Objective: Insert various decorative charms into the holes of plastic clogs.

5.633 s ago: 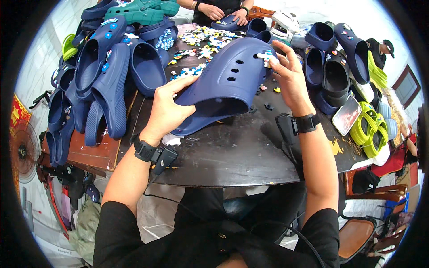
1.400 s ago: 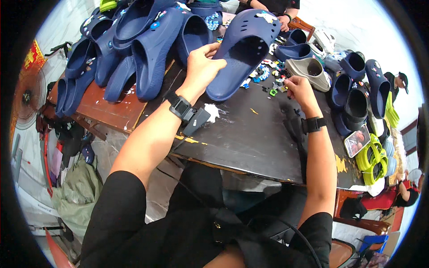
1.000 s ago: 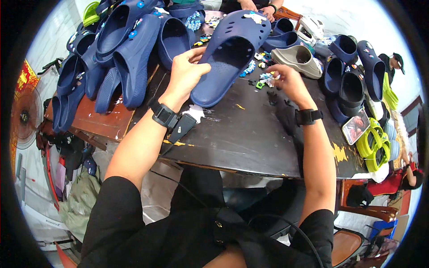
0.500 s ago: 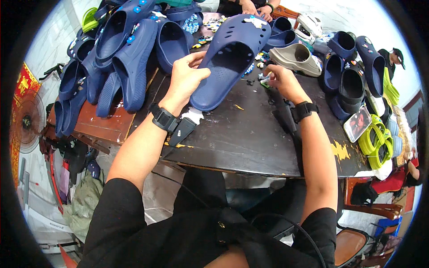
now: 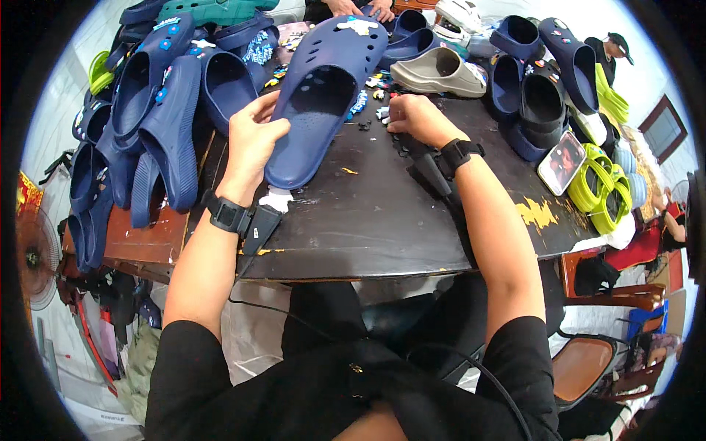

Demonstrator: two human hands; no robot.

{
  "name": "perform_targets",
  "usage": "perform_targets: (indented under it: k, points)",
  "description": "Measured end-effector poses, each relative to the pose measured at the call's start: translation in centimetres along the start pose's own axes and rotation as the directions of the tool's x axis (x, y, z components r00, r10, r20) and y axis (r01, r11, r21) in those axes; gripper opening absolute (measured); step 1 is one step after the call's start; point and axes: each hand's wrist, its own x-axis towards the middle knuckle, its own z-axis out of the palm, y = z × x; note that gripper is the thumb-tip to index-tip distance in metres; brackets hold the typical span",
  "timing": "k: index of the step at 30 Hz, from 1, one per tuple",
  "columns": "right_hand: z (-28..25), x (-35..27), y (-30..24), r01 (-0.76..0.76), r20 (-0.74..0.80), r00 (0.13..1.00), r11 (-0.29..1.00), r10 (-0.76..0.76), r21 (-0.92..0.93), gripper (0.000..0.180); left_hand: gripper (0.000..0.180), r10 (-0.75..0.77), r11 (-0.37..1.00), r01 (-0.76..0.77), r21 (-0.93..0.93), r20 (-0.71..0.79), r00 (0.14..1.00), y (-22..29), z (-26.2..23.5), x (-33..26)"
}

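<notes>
Right hand shifted from clog's side onto far scatter of small charms on desk, fingers curled over them, whether pinching one unclear. Left hand grips big navy clog by near-left rim, heel on desk. One white charm fitted at toe; many holes bare. Navy clog pile left; one beige clog far right.

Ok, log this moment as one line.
left hand: grips big navy clog | right hand: on small charms | dark table
</notes>
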Motion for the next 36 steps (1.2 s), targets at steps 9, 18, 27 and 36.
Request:
perform_targets:
  k: [9,18,27,36]
  points:
    - [-1.5,-1.0,0.3,0.049,-0.199,0.979,0.998,-0.041,0.038,0.008,0.06,0.048,0.995,-0.048,0.093,-0.002,0.999,0.8,-0.3,-0.1]
    - [-2.7,-1.3,1.3,-0.109,-0.079,0.951,0.566,0.298,0.817,0.007,0.058,0.062,0.986,-0.063,0.155,0.007,0.998,0.9,-0.7,0.2]
    - [-3.3,-1.6,1.0,-0.086,-0.071,0.943,0.445,0.324,0.892,0.015,0.056,0.074,0.988,-0.08,0.128,0.051,0.996,0.6,-0.9,0.4]
    - [-4.5,-1.0,1.7,0.025,-0.16,0.945,0.421,0.287,0.907,0.012,0.058,0.026,0.995,-0.032,0.099,0.067,0.997,0.8,-1.1,0.6]
